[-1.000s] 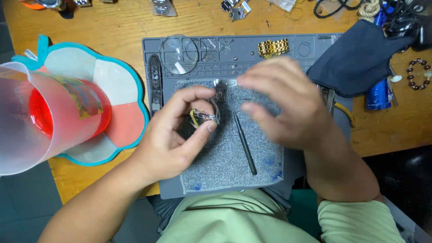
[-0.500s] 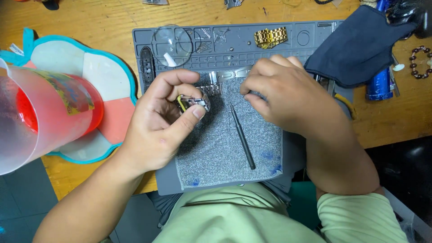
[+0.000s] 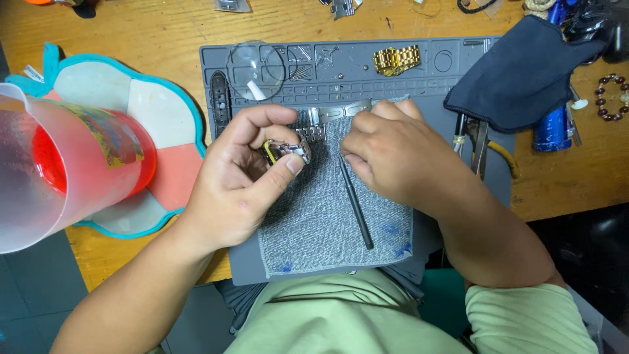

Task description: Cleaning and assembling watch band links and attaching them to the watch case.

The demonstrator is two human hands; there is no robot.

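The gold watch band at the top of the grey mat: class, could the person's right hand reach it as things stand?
Probably yes. The gold watch band lies uncovered in a tray of the grey mat, just beyond the right hand, with nothing between them. That hand rests by the thin dark tool.

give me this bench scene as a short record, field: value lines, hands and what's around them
left hand: pinches a silver watch between thumb and fingers
right hand: fingers curled down on the grey cloth, beside the watch's metal band
tool: thin dark rod lying on the cloth, under the right hand
mat: grey work mat on a wooden table
on mat: magnifier, gold band, dark strap
left side: clear jug with red inside
right side: dark cloth, pliers
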